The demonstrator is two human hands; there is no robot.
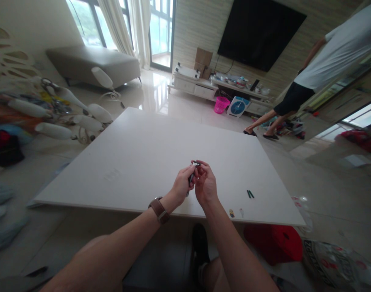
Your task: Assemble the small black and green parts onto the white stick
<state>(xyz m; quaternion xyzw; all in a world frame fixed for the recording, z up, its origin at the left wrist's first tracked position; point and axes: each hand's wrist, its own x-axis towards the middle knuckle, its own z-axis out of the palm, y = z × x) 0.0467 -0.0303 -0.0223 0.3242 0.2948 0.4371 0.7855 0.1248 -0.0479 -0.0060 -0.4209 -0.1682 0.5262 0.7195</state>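
Note:
Over the white tabletop (161, 150), my two hands meet around one small item. My left hand (181, 185) is closed round a small black-handled tool (190, 178) with a silvery metal end; its exact kind is unclear. My right hand (206, 182) has its fingertips pinched at the metal end, by a small dark piece (198, 163) that I cannot make out. To the right lie two dark green strips (250, 194). Near the front edge are a small yellow-and-dark item (231, 213) and a small pale, clear-looking item (242, 212).
A red round stool or bin (273, 243) stands under the table's front right, beside a printed bag (340, 259). Lamp arms with white shades (97, 113) crowd the left. A person (313, 77) stands beyond the far right corner. A pink basket (221, 104) sits by the TV cabinet.

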